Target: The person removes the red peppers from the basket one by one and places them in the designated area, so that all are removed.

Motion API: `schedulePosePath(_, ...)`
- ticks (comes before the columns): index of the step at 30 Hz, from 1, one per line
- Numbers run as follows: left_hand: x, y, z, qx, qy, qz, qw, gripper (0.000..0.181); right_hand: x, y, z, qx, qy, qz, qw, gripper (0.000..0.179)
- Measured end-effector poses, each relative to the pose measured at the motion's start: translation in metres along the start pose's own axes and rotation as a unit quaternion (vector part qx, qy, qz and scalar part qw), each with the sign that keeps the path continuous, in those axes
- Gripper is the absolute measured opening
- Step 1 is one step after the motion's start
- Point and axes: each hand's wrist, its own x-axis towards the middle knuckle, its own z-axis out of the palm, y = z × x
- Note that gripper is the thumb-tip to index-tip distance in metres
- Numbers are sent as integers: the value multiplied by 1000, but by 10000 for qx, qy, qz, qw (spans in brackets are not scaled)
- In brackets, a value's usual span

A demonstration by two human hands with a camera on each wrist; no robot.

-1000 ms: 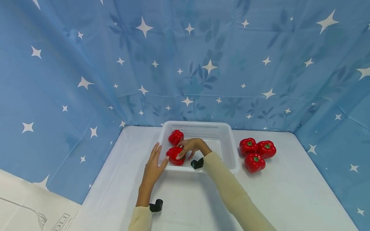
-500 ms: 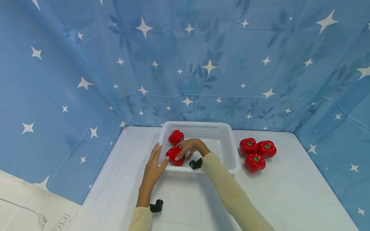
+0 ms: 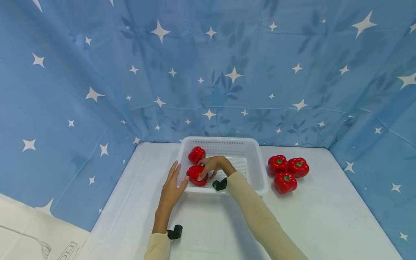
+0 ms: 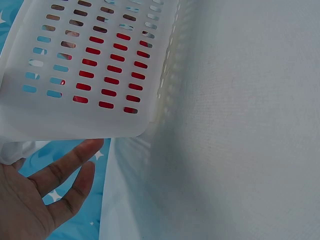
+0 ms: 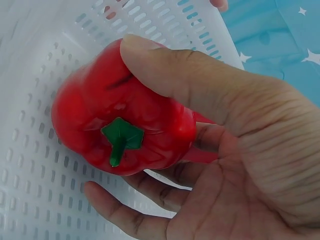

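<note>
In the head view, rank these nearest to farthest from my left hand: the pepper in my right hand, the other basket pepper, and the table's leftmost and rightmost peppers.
1. Held pepper: front left of the basket, beside your left hand.
2. Other basket pepper: back left.
3. Leftmost table pepper: right of the basket.
4. Rightmost table pepper: farthest right.

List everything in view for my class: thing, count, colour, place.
Held pepper: 1, red, basket's near left corner
Other basket pepper: 1, red, behind it
Loose peppers: 3, red, right of basket
Basket: 1, white, on table
Table: 1, white, beneath
Starry cloth: count unclear, blue, behind and beside table
Printed sheet: 1, whitish, lower left
Wrist devices: 2, black, wrists
Sleeves: 2, pale yellow, forearms
Left hand: 1, beside basket
Right hand: 1, around held pepper
</note>
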Motion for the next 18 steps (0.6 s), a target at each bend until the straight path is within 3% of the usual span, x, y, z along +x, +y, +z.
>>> schedulePosePath(6, 0, 0, 0, -14, 1, 15, 10000, 69, -5, 1, -1, -119, 91, -84, 9999, 88)
schedulePosePath(18, 1, -2, 2, 21, 41, 34, 10000, 68, -11, 7, -9, 199, 76, -93, 9997, 89)
